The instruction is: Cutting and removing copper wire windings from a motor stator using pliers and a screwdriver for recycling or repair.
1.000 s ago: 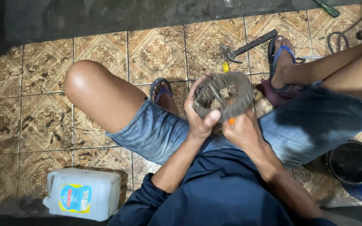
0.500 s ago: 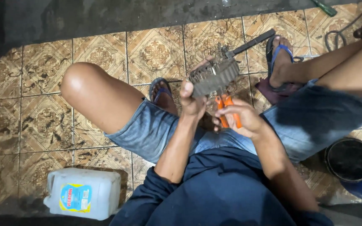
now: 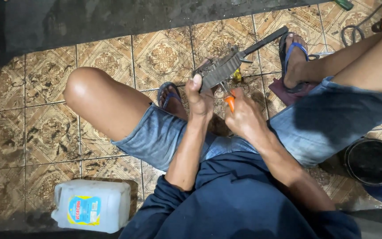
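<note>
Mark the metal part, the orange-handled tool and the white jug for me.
Metal part (image 3: 219,71): head view, on its ribbed grey face.
Orange-handled tool (image 3: 230,102): head view, on the orange handle above the right hand's fingers.
White jug (image 3: 91,206): head view, on its side wall near the label.

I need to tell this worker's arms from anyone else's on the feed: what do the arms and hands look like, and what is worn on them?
Both forearms are bare; dark navy sleeves are pushed up to about the elbows. The left hand and right hand wear no gloves. No watch, ring or bracelet shows from this angle. The sleeves belong to a plain navy top, with no markings visible.
</note>
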